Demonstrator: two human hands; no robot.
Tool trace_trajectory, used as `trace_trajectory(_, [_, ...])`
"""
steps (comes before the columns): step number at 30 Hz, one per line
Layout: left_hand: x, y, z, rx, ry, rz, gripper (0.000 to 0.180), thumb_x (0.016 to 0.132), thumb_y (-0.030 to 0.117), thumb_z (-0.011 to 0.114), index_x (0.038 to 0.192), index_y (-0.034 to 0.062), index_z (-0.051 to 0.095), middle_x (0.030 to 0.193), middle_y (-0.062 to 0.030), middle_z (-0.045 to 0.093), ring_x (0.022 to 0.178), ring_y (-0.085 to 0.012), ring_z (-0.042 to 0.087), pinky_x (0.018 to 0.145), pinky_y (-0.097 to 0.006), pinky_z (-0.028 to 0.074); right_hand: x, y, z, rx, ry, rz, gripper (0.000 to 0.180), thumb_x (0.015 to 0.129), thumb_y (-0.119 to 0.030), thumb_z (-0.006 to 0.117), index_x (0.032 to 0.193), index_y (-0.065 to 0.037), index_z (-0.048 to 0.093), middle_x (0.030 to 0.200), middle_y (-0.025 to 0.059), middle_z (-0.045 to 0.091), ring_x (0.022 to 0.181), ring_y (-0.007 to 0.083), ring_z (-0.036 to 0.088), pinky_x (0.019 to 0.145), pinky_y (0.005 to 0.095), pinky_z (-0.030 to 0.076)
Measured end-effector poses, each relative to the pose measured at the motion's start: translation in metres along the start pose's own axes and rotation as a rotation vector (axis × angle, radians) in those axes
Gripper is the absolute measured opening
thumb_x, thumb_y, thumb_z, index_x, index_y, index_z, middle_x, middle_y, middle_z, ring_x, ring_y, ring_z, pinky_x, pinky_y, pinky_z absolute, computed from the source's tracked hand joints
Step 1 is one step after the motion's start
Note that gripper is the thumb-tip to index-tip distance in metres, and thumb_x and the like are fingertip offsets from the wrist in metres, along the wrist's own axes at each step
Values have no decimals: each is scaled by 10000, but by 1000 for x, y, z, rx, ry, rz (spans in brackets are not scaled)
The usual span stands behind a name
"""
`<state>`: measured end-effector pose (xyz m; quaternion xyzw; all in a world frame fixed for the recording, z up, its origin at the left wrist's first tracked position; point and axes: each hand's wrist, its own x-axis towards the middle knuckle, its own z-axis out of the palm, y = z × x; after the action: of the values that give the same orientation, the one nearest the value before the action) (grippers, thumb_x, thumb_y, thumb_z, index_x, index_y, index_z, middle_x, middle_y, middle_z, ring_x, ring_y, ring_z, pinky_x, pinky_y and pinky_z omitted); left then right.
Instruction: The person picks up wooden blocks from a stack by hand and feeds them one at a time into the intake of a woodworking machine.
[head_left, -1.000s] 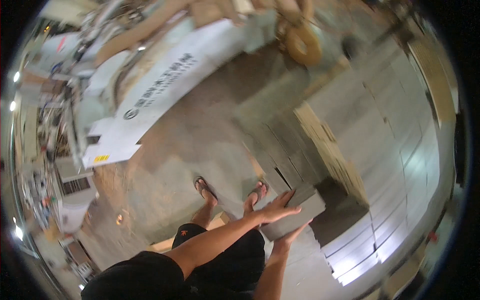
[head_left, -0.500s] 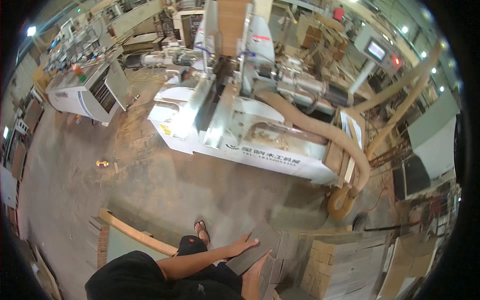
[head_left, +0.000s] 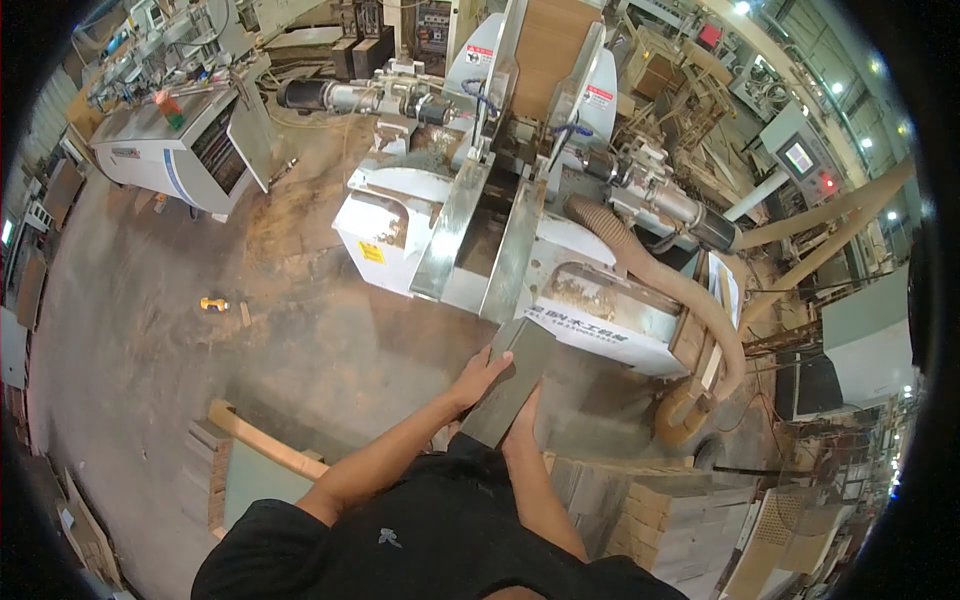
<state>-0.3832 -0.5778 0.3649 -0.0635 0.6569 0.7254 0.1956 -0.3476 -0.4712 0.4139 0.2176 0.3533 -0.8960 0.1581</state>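
Left hand [head_left: 481, 380] on block [head_left: 513, 382] — machine [head_left: 385, 235] ahead, stacked boards [head_left: 685, 525] right

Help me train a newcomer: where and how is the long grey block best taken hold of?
Probably along its two long sides, coming from left and right at once: the grey block is straight-edged and points forward, leaving both sides reachable. The left hand and right hand flank it this way.

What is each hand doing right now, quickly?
Left hand: closed on the left side of a long, grey, rectangular wood-like block, thumb on top.
Right hand: holding the same block at its right side.
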Motion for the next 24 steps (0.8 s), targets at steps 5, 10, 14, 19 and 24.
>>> trace_trajectory(5, [51, 58, -52, 110, 27, -196, 958, 833, 670, 439, 1451, -4, 153, 1490, -190, 186, 1365, -276, 217, 1094, -357, 204, 91, 8, 20, 86, -104, -15, 674, 924, -624, 260, 1343, -114, 396, 1278, 78, 487, 1157, 247, 481, 970, 369, 400])
trace_trajectory(10, [90, 128, -74, 95, -97, -313, 1081, 755, 710, 496, 1453, -21, 115, 1503, -206, 139, 1378, -286, 196, 1096, -364, 201, 148, -10, 48, 101, -92, 82, 690, 915, -640, 241, 1340, -120, 395, 1284, 81, 481, 1168, 259, 471, 987, 390, 388])
trace_trajectory(14, [129, 153, -91, 93, -228, -407, 1044, 777, 694, 490, 1444, -34, 150, 1469, -219, 224, 1336, -286, 285, 1070, -361, 258, 178, -11, 64, 255, -31, 75, 676, 916, -636, 237, 1329, -128, 404, 1269, 78, 490, 1157, 257, 480, 988, 392, 388])
trace_trajectory(19, [203, 115, -119, 70, -411, -404, 854, 831, 651, 481, 1397, 28, 337, 1357, -142, 416, 1222, -216, 412, 998, -326, 345, 211, -7, 96, 281, 75, -50, 673, 911, -639, 229, 1329, -142, 403, 1269, 73, 490, 1158, 252, 482, 990, 393, 388])
trace_trajectory(24, [239, 160, -140, 290, -646, -479, 732, 869, 603, 465, 1376, 81, 387, 1312, -72, 469, 1160, -161, 458, 973, -297, 360, 243, 13, 119, 483, 78, -199, 688, 899, -653, 222, 1324, -145, 406, 1272, 69, 486, 1171, 246, 472, 1002, 394, 378])
